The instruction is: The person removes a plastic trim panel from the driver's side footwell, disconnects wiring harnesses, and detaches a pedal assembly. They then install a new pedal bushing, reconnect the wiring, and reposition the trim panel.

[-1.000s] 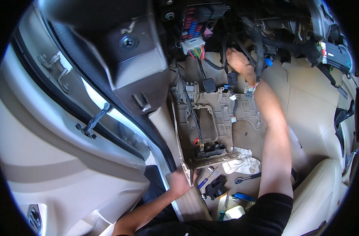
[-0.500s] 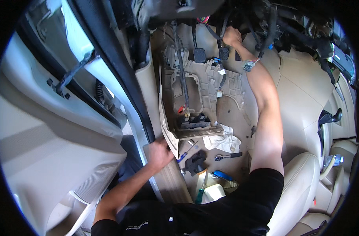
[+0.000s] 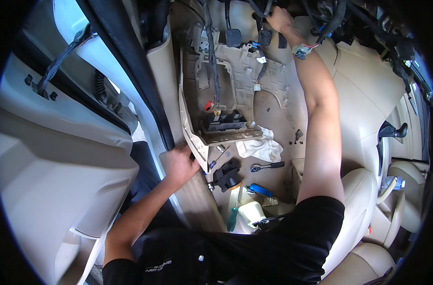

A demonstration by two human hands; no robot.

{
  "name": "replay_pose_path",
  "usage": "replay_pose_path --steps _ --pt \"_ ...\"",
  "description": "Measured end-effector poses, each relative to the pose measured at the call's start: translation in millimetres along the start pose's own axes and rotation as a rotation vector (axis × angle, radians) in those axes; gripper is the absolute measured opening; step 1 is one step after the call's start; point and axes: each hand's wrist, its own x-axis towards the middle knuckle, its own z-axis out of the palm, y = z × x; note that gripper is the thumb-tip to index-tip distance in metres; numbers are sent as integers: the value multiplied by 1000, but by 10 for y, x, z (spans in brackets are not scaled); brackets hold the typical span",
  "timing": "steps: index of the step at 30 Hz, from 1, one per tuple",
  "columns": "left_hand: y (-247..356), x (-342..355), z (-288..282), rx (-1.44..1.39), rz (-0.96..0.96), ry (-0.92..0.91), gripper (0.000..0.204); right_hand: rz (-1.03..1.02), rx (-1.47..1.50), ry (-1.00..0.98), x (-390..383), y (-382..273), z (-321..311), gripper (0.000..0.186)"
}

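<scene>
My left hand (image 3: 180, 165) rests on the beige door sill, its fingers curled beside the near corner of a beige dashboard trim panel (image 3: 195, 141). Whether the fingers grip the panel's edge is hidden. A black switch module (image 3: 225, 121) sits in that panel, which lies on the footwell floor with a cable running down to it. My right arm stretches far forward under the dashboard. There my right hand (image 3: 279, 20) is closed next to the brake pedal (image 3: 265, 36); what its fingers hold is hidden. A loose wire connector (image 3: 302, 51) hangs in front of the right forearm.
On the floor lie a white cloth (image 3: 261, 148), a ratchet wrench (image 3: 267, 166), a screwdriver (image 3: 214, 165), a black part (image 3: 227, 175), a blue tool (image 3: 260, 190) and a green-handled tool (image 3: 232, 220). The open door (image 3: 59, 175) stands left; a beige seat (image 3: 354, 209) is right.
The whole view has shifted, so the footwell things sit higher and slightly left. Both hands stay at about the same places: left by the panel corner, right by the pedal.
</scene>
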Motion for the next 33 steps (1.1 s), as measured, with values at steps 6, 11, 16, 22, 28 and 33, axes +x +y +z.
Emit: replay_pose_path --steps 6,11,16,22,28,33 --pt "-24 12 16 -7 4 7 20 407 423 41 86 37 439 50" --pt "-50 -7 26 65 0 -44 23 614 564 -14 274 132 620 54" --pt "-30 -2 22 90 16 7 28 281 194 -5 359 98 -49 57" --pt "-81 -25 57 65 -5 -16 35 93 34 -490 -652 193 -941 46" --pt "-120 -43 86 109 -7 -72 27 432 267 -1074 -2242 362 -1920 34" --pt "-25 -58 54 70 12 -67 28 70 461 -1361 -3306 368 -1436 29"
